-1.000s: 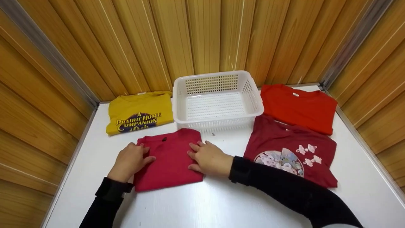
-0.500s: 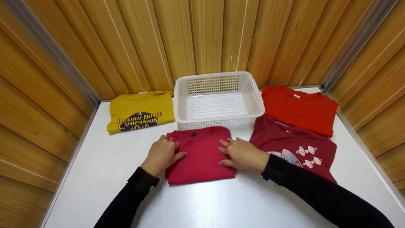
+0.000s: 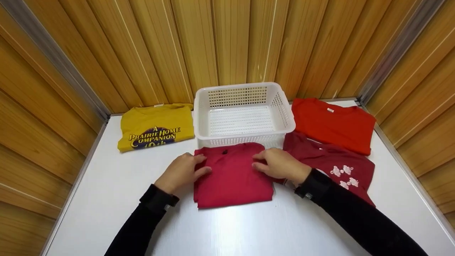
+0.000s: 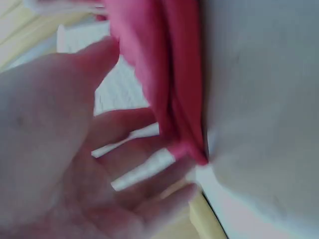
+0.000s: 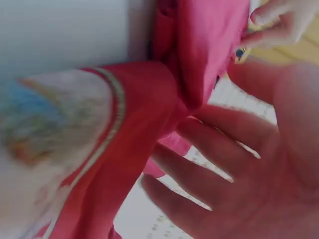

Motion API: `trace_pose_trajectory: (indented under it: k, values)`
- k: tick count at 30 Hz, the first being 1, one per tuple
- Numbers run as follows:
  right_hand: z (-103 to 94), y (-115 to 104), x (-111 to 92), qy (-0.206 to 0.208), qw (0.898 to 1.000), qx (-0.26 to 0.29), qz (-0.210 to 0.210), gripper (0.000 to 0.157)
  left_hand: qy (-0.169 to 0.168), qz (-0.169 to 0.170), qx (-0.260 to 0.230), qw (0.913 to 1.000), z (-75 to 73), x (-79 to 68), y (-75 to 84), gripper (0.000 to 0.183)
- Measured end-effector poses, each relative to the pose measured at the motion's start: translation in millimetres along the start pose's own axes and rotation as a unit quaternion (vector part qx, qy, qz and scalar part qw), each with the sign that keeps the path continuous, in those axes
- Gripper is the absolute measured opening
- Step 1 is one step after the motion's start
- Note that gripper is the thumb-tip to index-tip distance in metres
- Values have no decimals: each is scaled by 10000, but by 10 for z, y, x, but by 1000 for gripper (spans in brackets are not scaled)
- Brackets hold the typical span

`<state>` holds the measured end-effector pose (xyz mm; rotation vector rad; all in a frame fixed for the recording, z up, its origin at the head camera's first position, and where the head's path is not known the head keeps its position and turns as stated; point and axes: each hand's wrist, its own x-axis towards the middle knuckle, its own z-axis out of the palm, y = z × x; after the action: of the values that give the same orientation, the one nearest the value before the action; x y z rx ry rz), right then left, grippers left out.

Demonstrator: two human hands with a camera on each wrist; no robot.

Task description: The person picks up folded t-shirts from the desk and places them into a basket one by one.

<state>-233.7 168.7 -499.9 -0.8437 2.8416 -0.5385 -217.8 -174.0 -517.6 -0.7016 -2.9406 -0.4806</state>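
The folded pink shirt (image 3: 233, 177) lies flat on the white table (image 3: 213, 234), right between the fingers of both hands. The left hand (image 3: 181, 172) has its fingers spread wide, touching the pink shirt's left edge. The right hand (image 3: 282, 164) has its fingers spread wide too, touching the other edge. Just past the fingertips sits a white basket (image 3: 245, 136) with lots of little holes. A yellow shirt (image 3: 153, 117) with words on it is ahead and left of the left fingers. A dark red shirt (image 3: 325, 157) is just right of the right fingers, and a bright red shirt (image 3: 332, 124) is farther ahead of them
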Motion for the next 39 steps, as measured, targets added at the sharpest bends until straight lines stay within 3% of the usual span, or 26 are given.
trace_pose_trajectory:
  k: [3,5,8,13,17,22,27,34,39]
  values:
    - [9,51,109,787,9961,-155,373,21,324,-79,-155,9993,-36,43,-108,24]
    - [34,71,159,1072,9917,-453,551,16,516,-55,-83,9986,-40,85,-171,15]
    - [111,75,204,1085,9896,-758,566,15,549,-128,-153,9983,-40,148,-238,9]
    - [262,63,250,1023,9876,-1151,321,21,122,-339,-424,9985,7,243,-263,8]
    - [289,55,297,1159,9837,-1344,298,20,43,-441,-211,9988,57,304,-236,13]
    - [266,47,364,1133,9876,-1076,163,21,195,-749,129,9969,74,343,-184,20]
    - [259,65,378,1220,9897,-699,263,33,264,-857,-17,9960,60,359,-131,14]
    - [220,20,273,1167,9925,-233,271,27,392,-784,-488,9950,-24,226,-101,10]
    - [24,-8,150,1478,9888,149,134,26,451,-424,-1025,9928,-203,187,-106,12]
